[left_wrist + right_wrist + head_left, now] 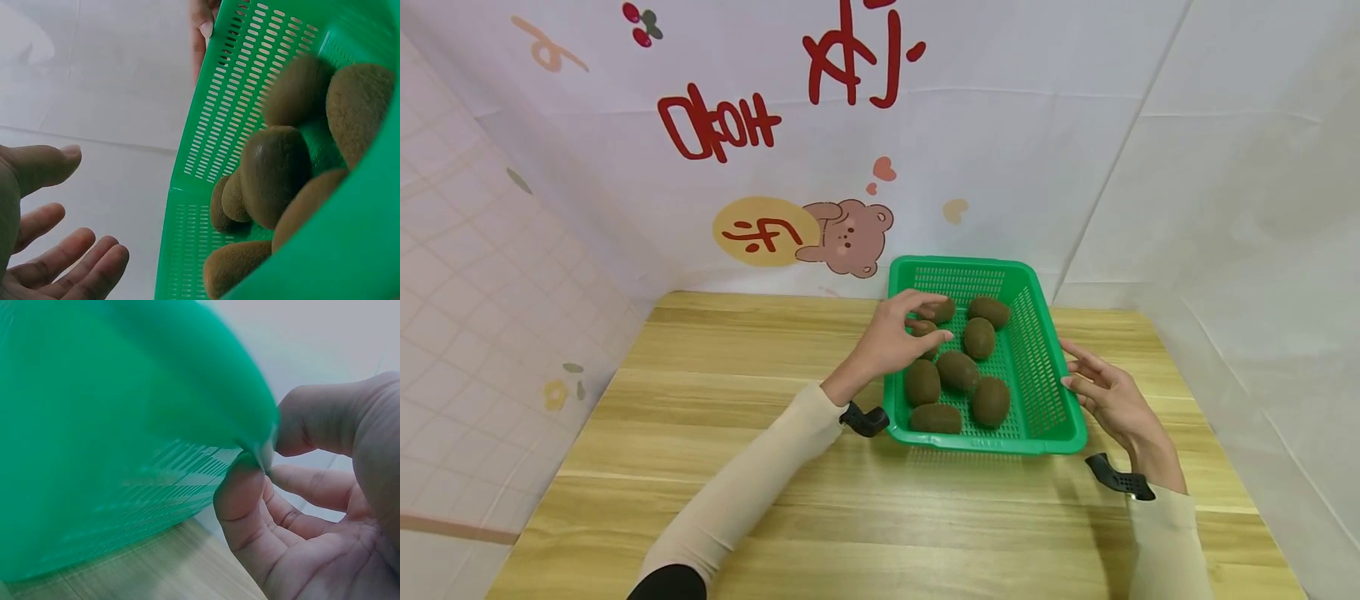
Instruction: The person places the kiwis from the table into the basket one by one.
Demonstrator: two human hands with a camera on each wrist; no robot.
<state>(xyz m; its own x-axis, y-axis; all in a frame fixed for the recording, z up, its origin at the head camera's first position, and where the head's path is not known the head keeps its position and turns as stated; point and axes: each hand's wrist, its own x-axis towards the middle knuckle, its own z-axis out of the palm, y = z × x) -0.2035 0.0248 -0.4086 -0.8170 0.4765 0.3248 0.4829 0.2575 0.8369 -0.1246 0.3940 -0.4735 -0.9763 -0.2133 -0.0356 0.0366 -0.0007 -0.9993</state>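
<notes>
A green plastic basket (1051,367) with slotted walls holds several brown, fuzzy kiwis (958,372) spread over its floor, most toward the left side. My left hand (897,332) hovers over the basket's left rim, close above the kiwis at the back left and partly covering one. In the left wrist view its fingers (81,256) are spread from the thumb, with nothing between them. At the opposite side, my right hand (1108,392) pinches the right rim. The right wrist view shows the thumb and fingers (240,494) meeting at the rim's edge (259,434).
The basket is over the back right part of a wooden table (760,492). Behind the table hangs a white sheet (1015,150) with red characters and a printed bear (850,237). More white sheeting (1262,250) closes off the right side.
</notes>
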